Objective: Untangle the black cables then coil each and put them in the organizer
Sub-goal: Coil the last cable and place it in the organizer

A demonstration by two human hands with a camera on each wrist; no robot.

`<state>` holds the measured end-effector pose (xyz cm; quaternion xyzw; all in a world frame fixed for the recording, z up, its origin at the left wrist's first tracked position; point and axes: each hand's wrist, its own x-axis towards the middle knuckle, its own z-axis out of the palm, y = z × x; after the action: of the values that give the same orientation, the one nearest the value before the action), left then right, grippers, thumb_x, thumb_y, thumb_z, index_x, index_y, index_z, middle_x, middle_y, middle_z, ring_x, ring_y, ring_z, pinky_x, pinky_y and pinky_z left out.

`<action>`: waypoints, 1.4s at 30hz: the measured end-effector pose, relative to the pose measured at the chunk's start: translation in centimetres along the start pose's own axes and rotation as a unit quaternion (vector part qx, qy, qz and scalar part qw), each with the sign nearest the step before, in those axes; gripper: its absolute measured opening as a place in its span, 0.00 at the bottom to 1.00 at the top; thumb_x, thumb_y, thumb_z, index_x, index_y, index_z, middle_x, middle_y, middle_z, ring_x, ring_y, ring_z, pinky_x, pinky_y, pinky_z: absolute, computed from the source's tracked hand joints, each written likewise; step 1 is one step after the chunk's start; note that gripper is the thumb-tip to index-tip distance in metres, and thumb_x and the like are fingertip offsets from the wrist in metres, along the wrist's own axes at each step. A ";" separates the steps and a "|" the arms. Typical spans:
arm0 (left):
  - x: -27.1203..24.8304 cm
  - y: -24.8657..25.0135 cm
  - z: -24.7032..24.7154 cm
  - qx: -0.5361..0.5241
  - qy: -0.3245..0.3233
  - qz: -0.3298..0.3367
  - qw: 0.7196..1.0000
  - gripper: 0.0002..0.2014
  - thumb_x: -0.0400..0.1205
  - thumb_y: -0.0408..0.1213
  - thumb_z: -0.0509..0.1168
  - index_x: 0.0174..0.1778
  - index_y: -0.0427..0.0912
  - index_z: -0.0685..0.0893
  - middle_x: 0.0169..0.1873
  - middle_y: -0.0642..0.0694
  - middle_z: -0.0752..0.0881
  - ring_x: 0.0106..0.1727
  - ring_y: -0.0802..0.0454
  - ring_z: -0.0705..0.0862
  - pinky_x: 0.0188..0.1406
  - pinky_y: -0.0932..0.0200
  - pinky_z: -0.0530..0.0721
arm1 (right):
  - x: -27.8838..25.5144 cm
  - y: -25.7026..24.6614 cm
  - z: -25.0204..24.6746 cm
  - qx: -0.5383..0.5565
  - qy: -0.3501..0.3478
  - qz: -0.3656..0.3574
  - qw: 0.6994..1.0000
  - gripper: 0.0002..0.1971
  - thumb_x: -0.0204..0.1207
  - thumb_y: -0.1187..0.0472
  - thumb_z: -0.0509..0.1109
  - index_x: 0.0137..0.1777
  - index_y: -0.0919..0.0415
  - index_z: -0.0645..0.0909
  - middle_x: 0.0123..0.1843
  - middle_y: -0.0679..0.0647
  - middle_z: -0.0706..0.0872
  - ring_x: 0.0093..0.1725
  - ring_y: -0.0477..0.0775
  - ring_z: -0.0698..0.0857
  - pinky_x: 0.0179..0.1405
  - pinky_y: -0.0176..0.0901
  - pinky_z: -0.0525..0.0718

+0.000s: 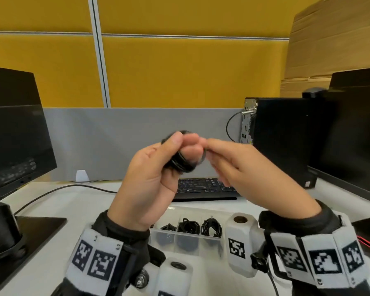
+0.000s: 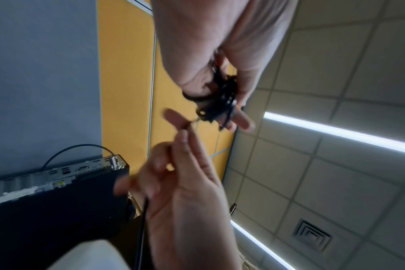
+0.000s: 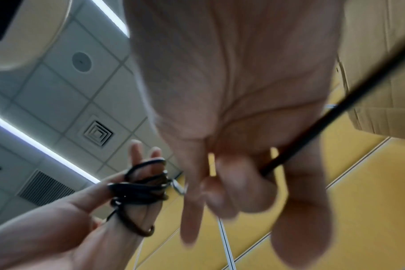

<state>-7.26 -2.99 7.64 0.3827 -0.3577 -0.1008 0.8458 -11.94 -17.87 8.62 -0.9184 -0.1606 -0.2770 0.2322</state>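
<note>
Gripping the coiled black cable, left hand; right hand pinches its plug, seen only from right wrist.

Bright, even light falls from the ceiling strip lights. The right hand smears with motion blur, and close palms go soft. Wide lenses bend the partition rail near the edges.
</note>
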 end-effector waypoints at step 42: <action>-0.7 -0.2 -1.0 0.337 -0.132 -0.016 0.932 0.04 0.77 0.38 0.68 0.41 0.43 0.86 0.25 0.47 0.87 0.38 0.57 0.87 0.45 0.66 0.83 | -0.4 -1.1 -1.2 -0.042 0.177 -0.059 0.982 0.12 0.73 0.40 0.64 0.39 0.43 0.84 0.30 0.43 0.74 0.32 0.42 0.74 0.30 0.33 0.69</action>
<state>-7.06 -2.27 6.66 0.6344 -0.4726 -0.0372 0.6106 -13.24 -17.62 9.62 -0.8527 -0.1590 -0.4550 0.2015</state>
